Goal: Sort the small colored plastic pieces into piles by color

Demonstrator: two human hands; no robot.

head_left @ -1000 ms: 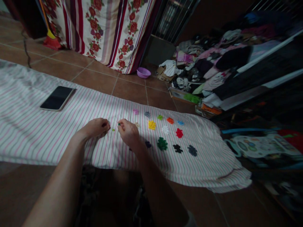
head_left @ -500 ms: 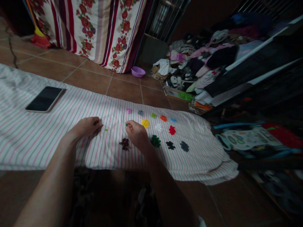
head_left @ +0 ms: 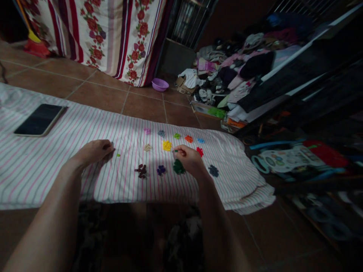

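My right hand (head_left: pixel 188 158) pinches a small dark green piece (head_left: pixel 176 151) just above the dark green pile (head_left: pixel 178 166), to the right of the yellow pile (head_left: pixel 167 145). The fingers of my left hand (head_left: pixel 98 150) are curled together low over the cloth; what they hold, if anything, is hidden. A light green piece (head_left: pixel 118 155) lies by itself just right of those fingertips. Around my right hand lie small piles of coloured pieces: beige (head_left: pixel 147 147), purple (head_left: pixel 161 170), brown (head_left: pixel 141 170), red (head_left: pixel 200 152) and dark grey (head_left: pixel 213 170).
A striped cloth (head_left: pixel 70 158) lies under everything. At its left is a phone (head_left: pixel 39 120). Pink (head_left: pixel 147 131), orange (head_left: pixel 188 139) and light blue (head_left: pixel 200 140) piles form part of the far row. Beyond are a purple basin (head_left: pixel 160 85) and heaped clothes (head_left: pixel 227 68).
My right hand has moved right with the dark green piece, uncovering the beige and purple piles and covering the white and black ones. My left hand stays beside the light green piece. The view has shifted slightly.
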